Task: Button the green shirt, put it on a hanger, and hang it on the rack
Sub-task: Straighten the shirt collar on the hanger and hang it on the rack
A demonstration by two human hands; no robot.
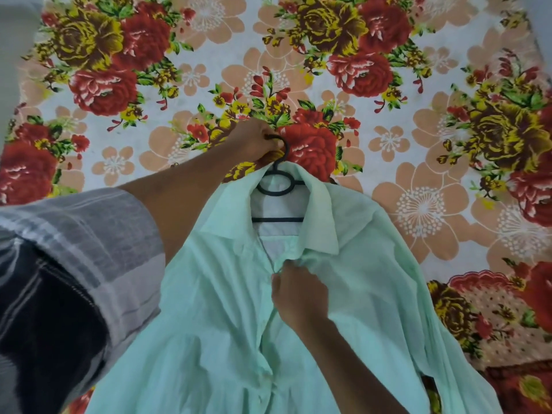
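A pale green shirt (227, 318) hangs on a black plastic hanger (276, 186), front toward me and collar open. The hanger's loop and crossbar show inside the neck opening; its shoulders are hidden under the cloth. My left hand (254, 140) is closed around the hanger's hook and holds it up over the bed. My right hand (298, 294) pinches the shirt's front placket just below the collar. The lower placket looks closed, though I cannot make out the buttons.
A floral bedsheet (418, 130) with red, yellow and peach flowers covers the bed beneath the shirt. My striped grey sleeve (83, 243) fills the left side. No rack is in view.
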